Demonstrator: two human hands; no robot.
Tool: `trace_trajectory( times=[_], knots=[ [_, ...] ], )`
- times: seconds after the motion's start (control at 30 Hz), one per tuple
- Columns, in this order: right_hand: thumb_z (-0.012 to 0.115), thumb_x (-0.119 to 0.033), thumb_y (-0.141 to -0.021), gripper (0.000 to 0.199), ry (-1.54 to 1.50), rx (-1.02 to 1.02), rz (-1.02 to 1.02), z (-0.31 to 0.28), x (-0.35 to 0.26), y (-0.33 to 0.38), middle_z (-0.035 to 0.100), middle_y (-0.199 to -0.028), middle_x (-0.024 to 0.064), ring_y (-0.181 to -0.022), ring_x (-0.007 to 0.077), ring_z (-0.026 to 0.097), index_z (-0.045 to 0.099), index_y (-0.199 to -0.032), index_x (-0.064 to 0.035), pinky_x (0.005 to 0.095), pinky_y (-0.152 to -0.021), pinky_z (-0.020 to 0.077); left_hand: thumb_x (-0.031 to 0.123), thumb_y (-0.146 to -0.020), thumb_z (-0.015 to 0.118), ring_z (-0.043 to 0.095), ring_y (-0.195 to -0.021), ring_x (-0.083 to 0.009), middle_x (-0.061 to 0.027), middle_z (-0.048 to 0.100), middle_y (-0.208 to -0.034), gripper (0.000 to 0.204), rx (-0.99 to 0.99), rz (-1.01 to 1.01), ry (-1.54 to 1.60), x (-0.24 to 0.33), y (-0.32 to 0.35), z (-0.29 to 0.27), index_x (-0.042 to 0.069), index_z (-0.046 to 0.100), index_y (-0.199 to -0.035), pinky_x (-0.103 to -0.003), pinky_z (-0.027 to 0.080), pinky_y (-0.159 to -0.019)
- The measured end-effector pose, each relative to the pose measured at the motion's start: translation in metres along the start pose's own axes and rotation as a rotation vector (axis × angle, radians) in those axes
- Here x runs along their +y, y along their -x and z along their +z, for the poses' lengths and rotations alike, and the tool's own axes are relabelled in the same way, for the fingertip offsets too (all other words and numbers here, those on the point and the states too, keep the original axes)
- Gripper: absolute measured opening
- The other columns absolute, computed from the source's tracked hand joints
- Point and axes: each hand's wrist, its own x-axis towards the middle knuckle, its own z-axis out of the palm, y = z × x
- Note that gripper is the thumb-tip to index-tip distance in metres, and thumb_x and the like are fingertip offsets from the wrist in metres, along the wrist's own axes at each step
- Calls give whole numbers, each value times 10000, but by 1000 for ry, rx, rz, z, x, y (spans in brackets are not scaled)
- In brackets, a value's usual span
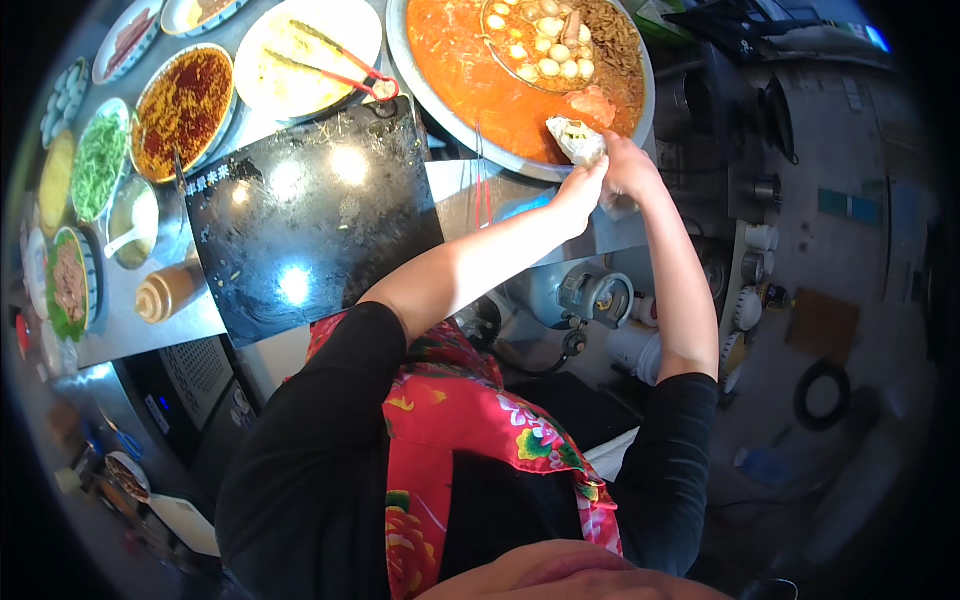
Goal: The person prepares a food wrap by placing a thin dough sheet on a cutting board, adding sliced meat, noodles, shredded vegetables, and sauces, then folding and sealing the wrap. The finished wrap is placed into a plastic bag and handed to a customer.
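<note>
Out over the near right rim of a large round pan [650,75] of red-orange broth, my two hands meet at a pale, filled flatbread wrap [574,138]. My left hand [580,198] is closed at the wrap's lower end. Beside it, my right hand [630,167] is closed on the same end, its fingers partly hidden. The wrap's open end points up and left, showing a yellowish filling. Eggs [550,45] sit in a round wire basket in the broth, next to a heap of brown shredded food [612,50].
A dark griddle plate [320,225] lies left of the pan. Red-handled tongs [345,62] rest across a white plate [280,30]. Farther left stand a bowl of chili sauce [183,110], shredded greens [100,160] and a squeeze bottle [165,292]. A gas cylinder [570,292] stands below the counter.
</note>
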Motion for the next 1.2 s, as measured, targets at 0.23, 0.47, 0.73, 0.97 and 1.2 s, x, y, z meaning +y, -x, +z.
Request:
trace_trajectory(
  times=[0.23, 0.47, 0.73, 0.97, 1.2],
  knots=[
    [847, -223, -637, 510, 96, -290, 37, 4, -12, -63, 734, -1080, 212, -1027, 344, 719, 730, -1085, -9, 431, -850, 580, 417, -1077, 454, 634, -1034, -174, -32, 664, -1145, 343, 56, -77, 237, 3, -39, -19, 143, 551, -1258, -366, 478, -980],
    [882, -206, -600, 438, 229, -437, 6, 9, -20, -102, 757, -964, 181, -911, 327, 745, 763, -965, 5, 410, -785, 591, 415, -1087, 430, 654, -991, -172, -23, 675, -1085, 336, 153, -122, 387, 11, -56, -23, 152, 524, -1274, -361, 517, -931],
    [868, -190, -564, 673, 249, -318, -97, -43, -16, -72, 703, -1051, 291, -1020, 379, 707, 627, -1122, 97, 435, -828, 579, 441, -1076, 453, 623, -1033, -153, -40, 670, -1129, 376, 12, -79, 308, 19, -37, 12, 120, 579, -1227, -339, 483, -982],
    [857, -157, -530, 833, 115, -205, -115, -79, -8, -88, 690, -1110, 301, -1095, 394, 681, 553, -1267, 84, 421, -875, 560, 441, -1069, 464, 594, -1100, -128, -30, 657, -1189, 399, -24, 83, 53, 54, -57, 26, 107, 597, -1242, -336, 463, -1011],
    [864, -256, -589, 796, 107, -279, -70, -30, -10, -138, 682, -1155, 310, -1122, 386, 676, 586, -1244, 101, 416, -912, 548, 469, -1034, 511, 578, -1157, -168, -15, 653, -1222, 395, 0, -38, 41, 62, -78, -14, 156, 587, -1261, -409, 412, -1023]
  ],
)
